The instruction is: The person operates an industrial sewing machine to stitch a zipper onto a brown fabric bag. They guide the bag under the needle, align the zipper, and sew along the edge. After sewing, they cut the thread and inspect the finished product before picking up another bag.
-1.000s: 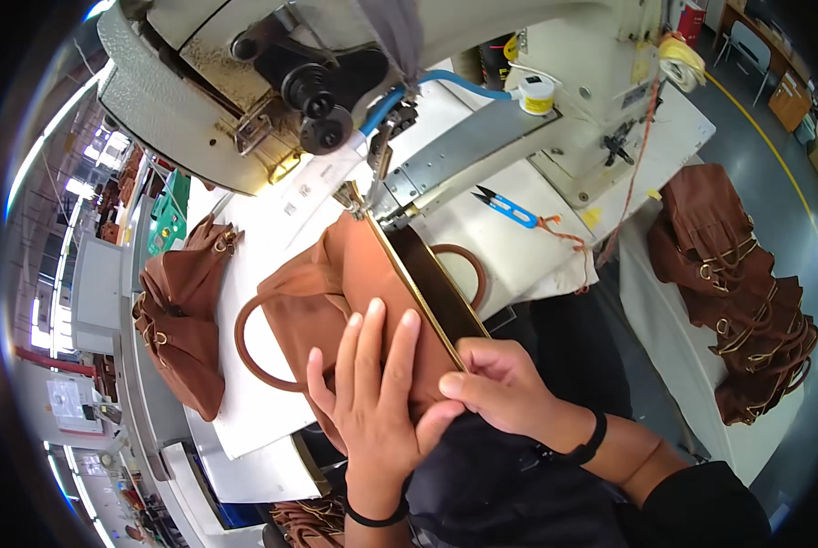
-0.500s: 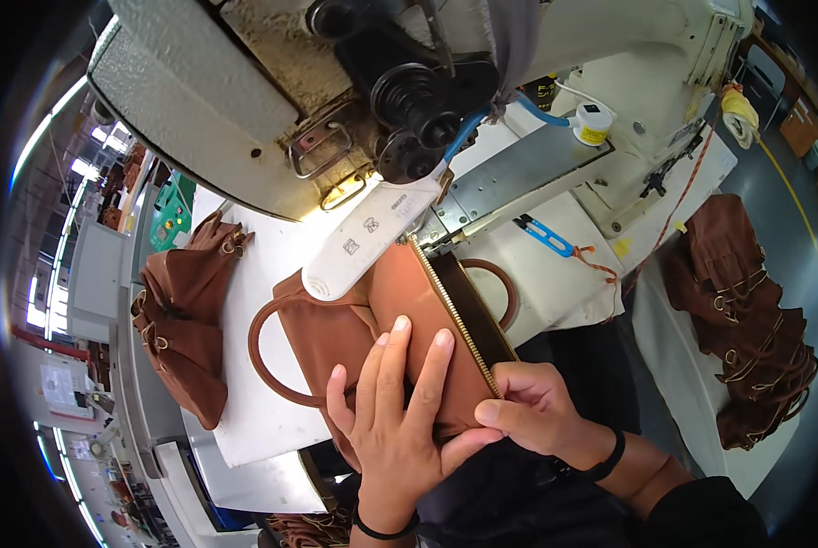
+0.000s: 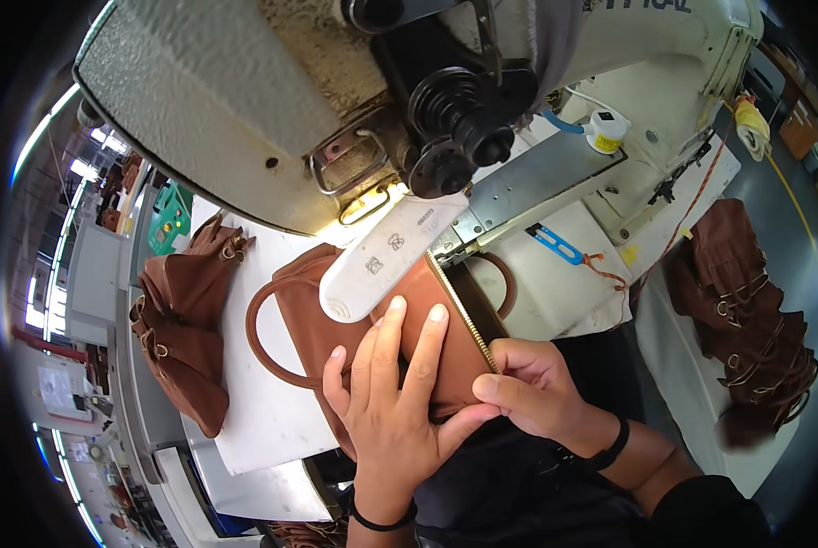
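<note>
A pale sewing machine (image 3: 217, 100) spans the far side, its head above the white table (image 3: 254, 429). In the middle, below that head, is the brown bag (image 3: 455, 356) being worked on, its far end in beside the machine's bed and its near end toward the person. A pile of similar brown bags (image 3: 742, 310) lies at the right, and more brown bags (image 3: 190, 292) sit at the left of the table.

The left hand (image 3: 395, 411) is open, palm down, its fingers spread over the bag's panel. The right hand (image 3: 541, 393), just to its right, pinches the near end of the bag's edge between thumb and fingers. A white paddle-shaped piece (image 3: 382, 265) hangs in front of the needle area, so I cannot tell whether the needle is down. Blue snips (image 3: 557, 245) lie to the right of the bed.

Smallest is the brass-toothed zip (image 3: 468, 320) along the bag's opening. The step seems to be stitching beside it; the next move calls for guiding that edge straight, with the panel flat and the handle (image 3: 253, 329) clear.
</note>
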Motion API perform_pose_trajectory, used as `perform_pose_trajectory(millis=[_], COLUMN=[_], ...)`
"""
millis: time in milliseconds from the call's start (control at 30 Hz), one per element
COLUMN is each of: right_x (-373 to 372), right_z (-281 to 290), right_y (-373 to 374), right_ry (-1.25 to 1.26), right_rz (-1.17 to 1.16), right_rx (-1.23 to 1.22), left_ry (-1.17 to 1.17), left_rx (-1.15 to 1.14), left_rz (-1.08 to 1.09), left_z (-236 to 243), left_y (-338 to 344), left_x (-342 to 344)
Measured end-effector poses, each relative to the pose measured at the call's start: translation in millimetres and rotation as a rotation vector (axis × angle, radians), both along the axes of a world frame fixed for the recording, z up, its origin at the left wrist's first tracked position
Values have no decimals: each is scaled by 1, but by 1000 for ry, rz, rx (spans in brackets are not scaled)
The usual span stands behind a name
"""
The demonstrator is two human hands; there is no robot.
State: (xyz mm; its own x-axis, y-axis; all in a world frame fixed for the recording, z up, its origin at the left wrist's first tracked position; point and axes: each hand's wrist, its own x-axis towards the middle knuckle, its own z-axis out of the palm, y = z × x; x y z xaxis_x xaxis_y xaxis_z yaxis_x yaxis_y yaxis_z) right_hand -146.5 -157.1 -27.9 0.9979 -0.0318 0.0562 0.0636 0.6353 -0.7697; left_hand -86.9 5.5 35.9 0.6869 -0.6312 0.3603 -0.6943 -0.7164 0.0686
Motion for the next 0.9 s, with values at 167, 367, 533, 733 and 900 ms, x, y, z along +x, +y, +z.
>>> perform_pose_trajectory(millis=[167, 367, 533, 733, 900], right_x=[12, 23, 25, 45, 62], right_z=[0, 4, 2, 4, 7], right_y=[-2, -4, -3, -1, 1], right_ry=[11, 14, 9, 6, -11], right_rz=[10, -3, -12, -55, -59], right_rx=[35, -5, -21, 1, 10], left_ry=[-3, 34, 43, -16, -35], left_rx=[-12, -55, -51, -151, -333], left_rz=[-9, -24, -39, -110, -158], left_z=[2, 0, 1, -6, -14], left_y=[-2, -2, -2, -1, 0], left_x=[11, 20, 22, 44, 58])
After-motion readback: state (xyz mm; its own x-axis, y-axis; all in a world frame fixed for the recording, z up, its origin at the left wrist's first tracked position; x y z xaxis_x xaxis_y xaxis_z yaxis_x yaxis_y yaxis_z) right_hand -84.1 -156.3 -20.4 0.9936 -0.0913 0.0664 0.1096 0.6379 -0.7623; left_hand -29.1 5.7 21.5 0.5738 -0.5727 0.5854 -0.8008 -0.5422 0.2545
